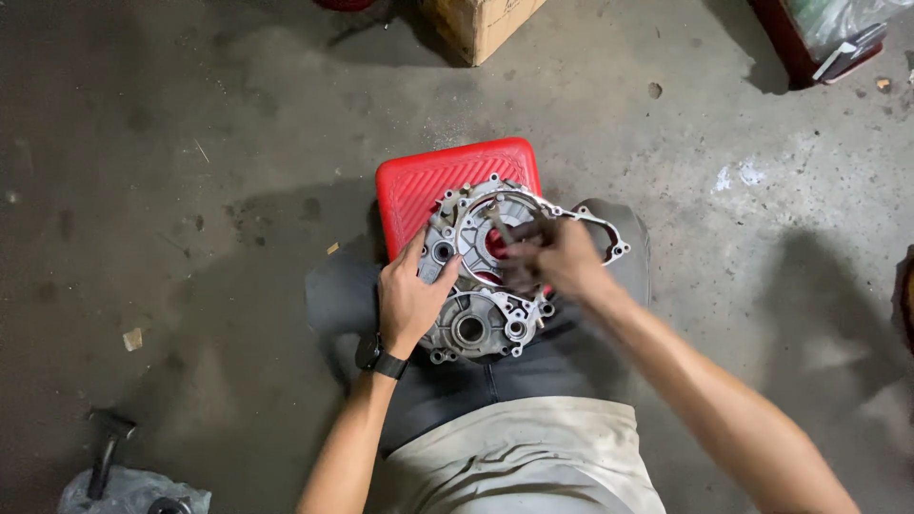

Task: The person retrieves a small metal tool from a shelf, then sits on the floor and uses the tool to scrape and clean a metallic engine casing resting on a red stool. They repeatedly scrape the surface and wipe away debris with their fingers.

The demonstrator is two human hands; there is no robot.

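Note:
A grey metal engine case half [481, 271] with round bores lies across my lap and partly on a red plastic stool [428, 181]. My left hand [411, 300] rests on the case's left edge, fingers spread, holding it steady; a black watch is on that wrist. My right hand [552, 257] is blurred over the large round opening in the case, closed around a thin metal tool [497, 227] whose tip points into the opening.
A cardboard box [481, 27] stands at the top on the concrete floor. A hammer [107, 447] lies at the bottom left on a clear plastic bag [133, 495]. A red-framed object [819, 38] sits at the top right.

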